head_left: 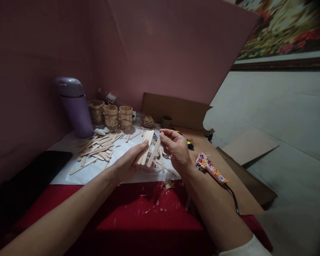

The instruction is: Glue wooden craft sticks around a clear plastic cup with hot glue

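Observation:
My left hand (130, 159) is closed around a clear plastic container (152, 146) with several flat wooden craft sticks (146, 147) side by side along it. Between the thumb and fingers of my right hand (176, 145) is the top end of a single craft stick (154, 152). That stick slants down across the container, a narrow gap apart from the others. Whether it touches the container I cannot tell. Loose craft sticks (97, 149) lie in a pile left of my hands, and a few more lie under and beside the container.
Stick-covered cups (126, 119) and a purple flask (77, 113) stand at the back left. A twine ball (148, 121) and a roll (166, 122) sit behind my hands. On cardboard (229, 192) at the right lies a flower-patterned glue gun (212, 169) with a black cord. Wood scraps dot the red cloth (117, 217).

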`<move>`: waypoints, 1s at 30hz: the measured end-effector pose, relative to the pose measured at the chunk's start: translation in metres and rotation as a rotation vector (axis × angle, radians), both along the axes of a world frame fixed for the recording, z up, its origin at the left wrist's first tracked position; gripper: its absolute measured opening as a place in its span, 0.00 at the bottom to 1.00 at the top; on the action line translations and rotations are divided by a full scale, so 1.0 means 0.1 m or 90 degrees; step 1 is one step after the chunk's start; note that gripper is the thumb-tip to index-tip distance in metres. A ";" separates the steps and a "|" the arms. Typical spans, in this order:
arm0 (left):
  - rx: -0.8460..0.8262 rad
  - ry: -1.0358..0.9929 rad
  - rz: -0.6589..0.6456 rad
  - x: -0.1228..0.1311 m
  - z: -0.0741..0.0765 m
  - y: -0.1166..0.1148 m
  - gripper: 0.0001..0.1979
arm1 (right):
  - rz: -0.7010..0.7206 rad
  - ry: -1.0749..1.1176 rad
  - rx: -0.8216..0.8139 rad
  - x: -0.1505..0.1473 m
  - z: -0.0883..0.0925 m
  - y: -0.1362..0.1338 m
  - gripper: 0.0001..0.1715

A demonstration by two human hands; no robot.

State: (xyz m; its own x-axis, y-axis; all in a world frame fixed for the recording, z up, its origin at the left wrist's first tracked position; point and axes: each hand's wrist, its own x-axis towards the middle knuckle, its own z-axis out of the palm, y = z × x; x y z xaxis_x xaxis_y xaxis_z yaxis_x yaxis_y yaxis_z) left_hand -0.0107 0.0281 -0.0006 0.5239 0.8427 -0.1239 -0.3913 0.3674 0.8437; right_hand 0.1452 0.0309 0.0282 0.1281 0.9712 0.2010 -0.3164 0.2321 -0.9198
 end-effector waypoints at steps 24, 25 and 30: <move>0.071 -0.002 -0.034 0.04 0.01 -0.04 0.20 | -0.022 -0.065 0.041 0.01 -0.10 0.02 0.17; 0.071 -0.001 -0.034 0.04 0.01 -0.04 0.20 | -0.027 -0.073 0.048 0.00 -0.10 0.02 0.17; 0.074 -0.007 -0.033 0.05 0.02 -0.04 0.22 | -0.049 -0.083 0.074 -0.01 -0.14 0.02 0.15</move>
